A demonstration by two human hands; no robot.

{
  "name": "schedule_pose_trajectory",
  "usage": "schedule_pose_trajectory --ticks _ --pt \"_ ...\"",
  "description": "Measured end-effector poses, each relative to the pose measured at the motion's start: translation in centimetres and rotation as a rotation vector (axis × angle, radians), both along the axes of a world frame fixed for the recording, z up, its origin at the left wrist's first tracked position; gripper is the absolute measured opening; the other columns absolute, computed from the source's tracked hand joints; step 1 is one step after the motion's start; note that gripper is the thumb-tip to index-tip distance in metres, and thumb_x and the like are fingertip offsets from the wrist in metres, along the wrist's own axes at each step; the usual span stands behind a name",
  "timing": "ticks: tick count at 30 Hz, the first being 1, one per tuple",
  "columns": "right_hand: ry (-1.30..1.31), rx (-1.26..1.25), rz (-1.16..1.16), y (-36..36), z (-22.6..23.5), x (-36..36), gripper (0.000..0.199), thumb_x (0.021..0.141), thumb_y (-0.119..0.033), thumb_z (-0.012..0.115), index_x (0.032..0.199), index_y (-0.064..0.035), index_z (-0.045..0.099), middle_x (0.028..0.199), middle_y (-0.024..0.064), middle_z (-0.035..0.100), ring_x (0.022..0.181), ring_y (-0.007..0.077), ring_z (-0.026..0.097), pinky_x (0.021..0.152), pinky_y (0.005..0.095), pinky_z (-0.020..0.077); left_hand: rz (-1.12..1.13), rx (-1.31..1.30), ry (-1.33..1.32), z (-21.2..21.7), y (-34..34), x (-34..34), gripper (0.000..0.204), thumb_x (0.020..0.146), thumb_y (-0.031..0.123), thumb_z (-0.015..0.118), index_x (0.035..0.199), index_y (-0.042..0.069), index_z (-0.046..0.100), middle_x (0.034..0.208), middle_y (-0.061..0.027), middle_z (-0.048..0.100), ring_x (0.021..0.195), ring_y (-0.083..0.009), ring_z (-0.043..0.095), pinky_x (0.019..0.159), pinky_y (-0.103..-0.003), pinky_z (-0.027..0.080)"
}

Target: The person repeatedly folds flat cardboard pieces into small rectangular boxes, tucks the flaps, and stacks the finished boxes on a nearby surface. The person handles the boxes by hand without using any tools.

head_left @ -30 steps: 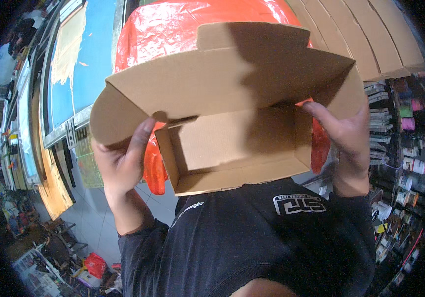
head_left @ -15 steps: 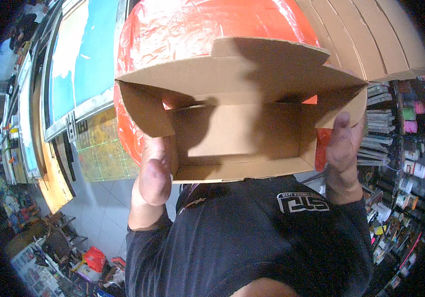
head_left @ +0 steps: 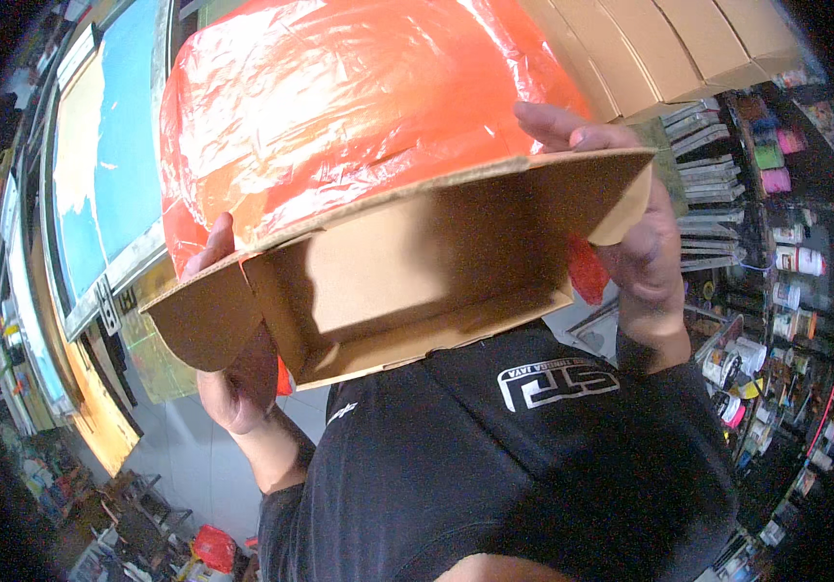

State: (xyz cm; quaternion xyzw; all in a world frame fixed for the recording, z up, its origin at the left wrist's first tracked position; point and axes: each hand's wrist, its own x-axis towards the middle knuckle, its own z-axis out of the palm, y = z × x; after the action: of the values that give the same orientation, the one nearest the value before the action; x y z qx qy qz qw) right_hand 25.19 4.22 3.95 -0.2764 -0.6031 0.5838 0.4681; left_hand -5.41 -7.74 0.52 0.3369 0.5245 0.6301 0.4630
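A brown cardboard box (head_left: 436,254) hangs in front of my chest, its hollow side facing me. Its lid panel is seen almost edge-on along the top, with a rounded flap standing out at each end. My left hand (head_left: 240,388) is closed round the left end, thumb side below the left flap (head_left: 201,325) and fingertips showing behind the lid edge. At the opposite end my right hand (head_left: 648,254) grips around the right flap (head_left: 603,189), its fingers reaching over the lid's top edge. Parts of both palms are hidden by the cardboard.
Behind the box lies a large bundle in shiny red-orange plastic (head_left: 339,87). A row of cardboard boxes (head_left: 664,48) stands at the far right. To the left are blue framed screens (head_left: 130,145); on the right, stacked frames (head_left: 708,184) and shelves with jars (head_left: 797,260).
The lid panel has swung down from facing me to nearly edge-on. The box now tilts, left end lower. My fingers have come up to the lid and flaps from the box's lower sides.
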Motion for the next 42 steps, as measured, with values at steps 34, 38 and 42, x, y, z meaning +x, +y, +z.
schedule_pose_trajectory --ticks 34,38,42 --pt "-0.599 0.588 -0.024 2.4 -1.4 -1.7 0.035 0.068 -0.015 0.075 0.101 -0.0056 0.068 0.138 0.0221 0.043 0.13 0.0367 0.039 0.108 0.0471 0.0279 0.088 0.228 1.024 0.7 3.3 2.7 0.07 0.053 0.032 0.09 0.107 -0.003 0.063 0.127 -0.0326 0.048 0.12 -0.0351 0.051 0.095 -0.039 0.045" --pt "-0.739 0.759 -0.084 1.3 -0.5 -3.2 0.037 0.065 -0.01 0.076 0.1 -0.0034 0.067 0.133 0.021 0.049 0.129 0.0365 0.041 0.105 0.0433 0.0331 0.15 0.175 0.971 0.9 3.5 4.8 0.072 0.05 0.031 0.091 0.108 -0.002 0.063 0.131 -0.0335 0.042 0.119 -0.0367 0.051 0.094 -0.04 0.046" --pt "-0.701 0.778 -0.229 1.0 -1.8 -4.3 0.04 0.06 -0.021 0.084 0.093 -0.0057 0.068 0.121 0.0139 0.06 0.119 0.0363 0.051 0.1 0.0444 0.0406 0.194 0.178 1.0 0.3 3.5 4.7 0.067 0.05 0.024 0.091 0.107 -0.002 0.064 0.131 -0.0326 0.043 0.119 -0.037 0.051 0.094 -0.039 0.046"
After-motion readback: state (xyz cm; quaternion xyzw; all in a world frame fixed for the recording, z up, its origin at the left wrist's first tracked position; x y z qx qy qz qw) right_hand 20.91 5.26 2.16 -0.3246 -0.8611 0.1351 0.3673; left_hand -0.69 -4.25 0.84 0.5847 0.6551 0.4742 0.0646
